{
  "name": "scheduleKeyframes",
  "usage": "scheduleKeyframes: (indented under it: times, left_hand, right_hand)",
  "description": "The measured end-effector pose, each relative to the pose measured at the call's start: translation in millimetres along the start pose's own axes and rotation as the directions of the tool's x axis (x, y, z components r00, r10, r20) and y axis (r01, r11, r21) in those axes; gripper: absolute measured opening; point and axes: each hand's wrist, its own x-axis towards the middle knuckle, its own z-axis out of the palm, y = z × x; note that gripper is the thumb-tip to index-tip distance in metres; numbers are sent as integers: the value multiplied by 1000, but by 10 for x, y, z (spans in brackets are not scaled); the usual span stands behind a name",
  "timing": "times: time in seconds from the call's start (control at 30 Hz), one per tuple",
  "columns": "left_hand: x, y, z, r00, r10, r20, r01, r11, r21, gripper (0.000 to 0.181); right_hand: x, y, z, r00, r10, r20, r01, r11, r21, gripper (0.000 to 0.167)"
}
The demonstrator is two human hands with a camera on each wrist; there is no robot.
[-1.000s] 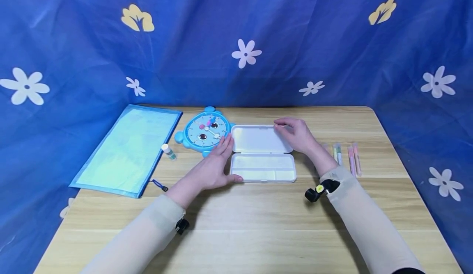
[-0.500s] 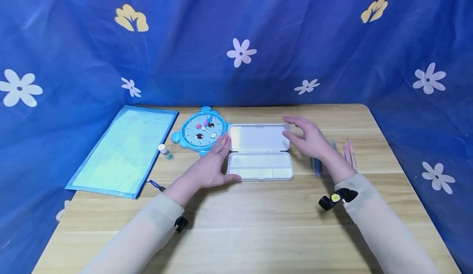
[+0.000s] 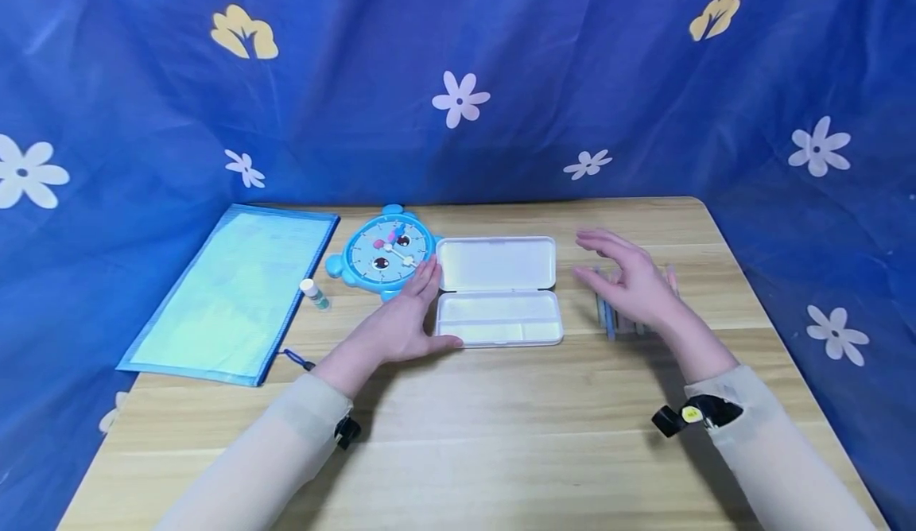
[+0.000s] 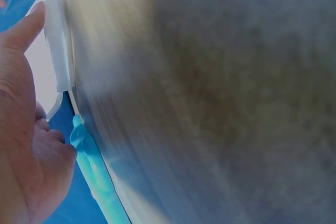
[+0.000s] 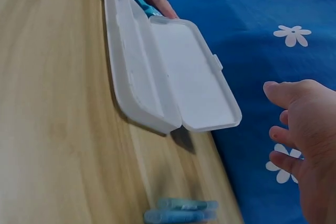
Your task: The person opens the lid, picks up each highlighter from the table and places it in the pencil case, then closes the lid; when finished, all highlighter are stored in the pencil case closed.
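A white pencil case (image 3: pixel 496 264) lies unfolded on the table, its lid laid back and its divided tray bare inside. My left hand (image 3: pixel 401 326) rests at the case's left end, thumb at the front corner and fingers along the lid side. In the left wrist view the thumb (image 4: pixel 31 24) touches the white wall. My right hand (image 3: pixel 633 283) hovers to the right of the case with fingers spread and nothing held. Beneath it, partly hidden, lie several slim capped pens (image 3: pixel 610 322); the right wrist view shows blue and green ones (image 5: pixel 181 215).
A blue animal-shaped toy clock (image 3: pixel 382 265) lies behind my left hand, close to the case. Further left are a small white-capped bottle or stick (image 3: pixel 315 294) and a blue mesh zip pouch (image 3: pixel 229 300). A blue flowered curtain (image 3: pixel 358 118) borders the table's back and sides.
My right hand has let go of the lid's right edge and moved right, to above the pens. The left hand stays at the case.
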Motion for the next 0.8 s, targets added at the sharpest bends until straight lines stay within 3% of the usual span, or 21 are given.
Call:
scheduleKeyframes:
  times: [0.33,0.57,0.8]
  left_hand:
    - [12,-35,-8,1000,-2,5,2,1000,-2,134]
    - [19,-65,6,1000,7,-2,-7,1000,-1,134]
    - [33,-45,20,1000,11,5,-11,1000,-2,134]
  right_hand:
    - [-275,108,29,990,123,-71,-127,991,-49,39]
    - [-343,169,194,958,278,-67,-283,955,-84,35]
    - [-337,206,302,946,312,-86,-323,929,-179,39]
